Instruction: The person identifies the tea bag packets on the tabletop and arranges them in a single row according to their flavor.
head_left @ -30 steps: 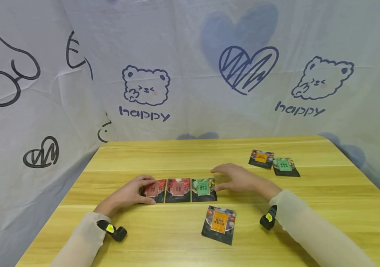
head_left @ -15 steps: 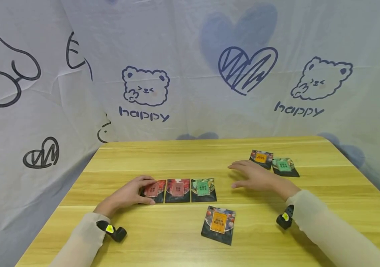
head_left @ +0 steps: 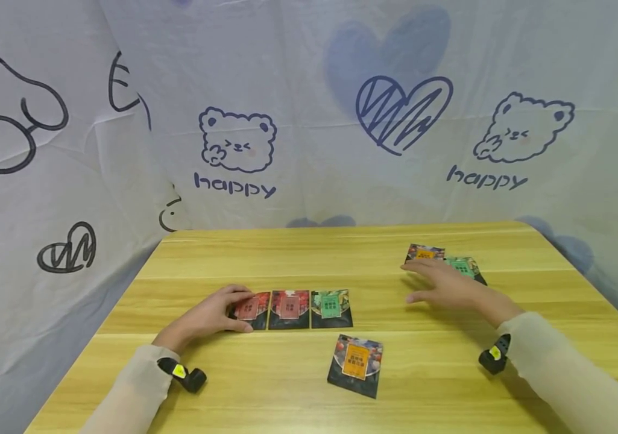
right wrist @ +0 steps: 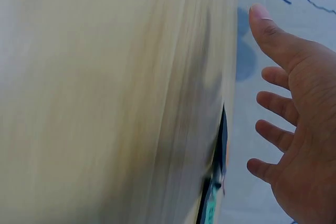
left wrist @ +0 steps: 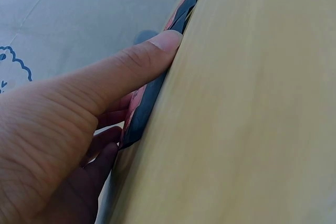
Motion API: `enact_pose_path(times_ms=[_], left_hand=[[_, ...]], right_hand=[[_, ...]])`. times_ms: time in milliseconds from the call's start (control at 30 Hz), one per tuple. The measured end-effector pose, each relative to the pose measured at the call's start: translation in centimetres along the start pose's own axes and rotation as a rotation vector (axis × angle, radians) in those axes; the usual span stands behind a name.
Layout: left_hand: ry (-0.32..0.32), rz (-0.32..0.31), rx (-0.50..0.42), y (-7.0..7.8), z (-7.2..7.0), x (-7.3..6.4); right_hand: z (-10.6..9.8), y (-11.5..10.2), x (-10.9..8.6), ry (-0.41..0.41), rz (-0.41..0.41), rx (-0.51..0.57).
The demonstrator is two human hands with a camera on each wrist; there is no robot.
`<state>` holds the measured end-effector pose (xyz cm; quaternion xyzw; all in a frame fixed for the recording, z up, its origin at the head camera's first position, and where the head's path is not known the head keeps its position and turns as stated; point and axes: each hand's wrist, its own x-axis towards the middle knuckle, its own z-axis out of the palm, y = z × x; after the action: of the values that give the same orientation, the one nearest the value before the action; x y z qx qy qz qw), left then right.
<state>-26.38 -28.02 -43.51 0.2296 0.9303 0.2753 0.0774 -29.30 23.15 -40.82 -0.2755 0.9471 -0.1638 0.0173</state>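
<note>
Right hand [head_left: 443, 286] has neared the far orange-labelled packet [head_left: 424, 249], seemingly hovering.

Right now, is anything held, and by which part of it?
Left hand holds the leftmost red packet by its near and far edges; right hand holds nothing.

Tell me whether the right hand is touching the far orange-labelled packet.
Apart. In the right wrist view, pale backdrop shows between the right hand and the far orange-labelled packet.

Cream sleeves [head_left: 128, 389], black wrist straps [head_left: 166, 365], yellow markings [head_left: 179, 371]
</note>
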Motion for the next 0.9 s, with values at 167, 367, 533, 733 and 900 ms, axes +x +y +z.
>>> enact_pose_path(times_ms=[167, 367, 533, 733, 900], left_hand=[[-0.002, 0.002, -0.01, 0.1, 0.0, 0.0], [0.0, 0.012, -0.006, 0.1, -0.1, 0.0], [-0.004, 0.012, -0.002, 0.1, -0.1, 0.0], [-0.005, 0.017, -0.003, 0.2, -0.1, 0.0], [-0.004, 0.013, -0.005, 0.0, -0.1, 0.0]], right_hand=[[-0.5, 1.6, -1.0, 0.03, 0.03, -0.016], [-0.8, 3.7, -2.0, 0.067, 0.073, -0.039], [-0.9, 5.3, -2.5, 0.081, 0.118, -0.028], [-1.1, 6.8, -2.8, 0.098, 0.141, -0.008], [-1.3, 7.4, -2.8, 0.094, 0.167, 0.017]])
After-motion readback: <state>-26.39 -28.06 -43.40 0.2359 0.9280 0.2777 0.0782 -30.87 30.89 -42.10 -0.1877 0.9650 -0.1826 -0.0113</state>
